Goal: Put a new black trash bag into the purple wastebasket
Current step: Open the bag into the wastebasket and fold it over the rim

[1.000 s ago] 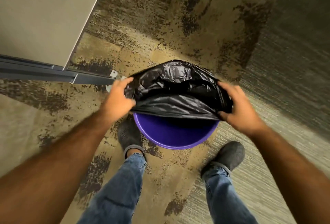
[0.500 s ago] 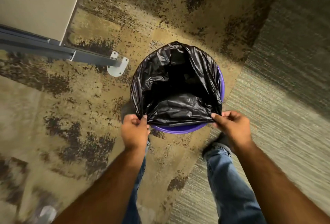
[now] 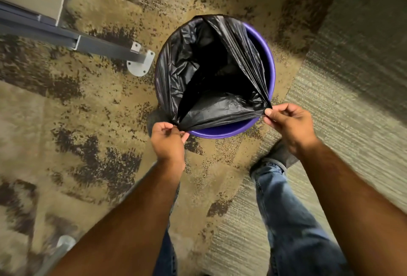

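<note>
Since a second ago I've dropped the bag (image 3: 211, 73) down into the basket (image 3: 269, 59) and its mouth has opened wide. My left hand (image 3: 168, 141) and right hand (image 3: 290, 121) both pinch the near hem, fingers closed on plastic. The left rim is draped; the right and near rim show bare purple, so folding over comes next, I reckon.

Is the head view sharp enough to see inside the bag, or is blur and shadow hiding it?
Head view: the bag folds show glare, its inside is black shadow; both hands are sharp; carpet edges smear with blur; the wide lens bends the frame's borders.
</note>
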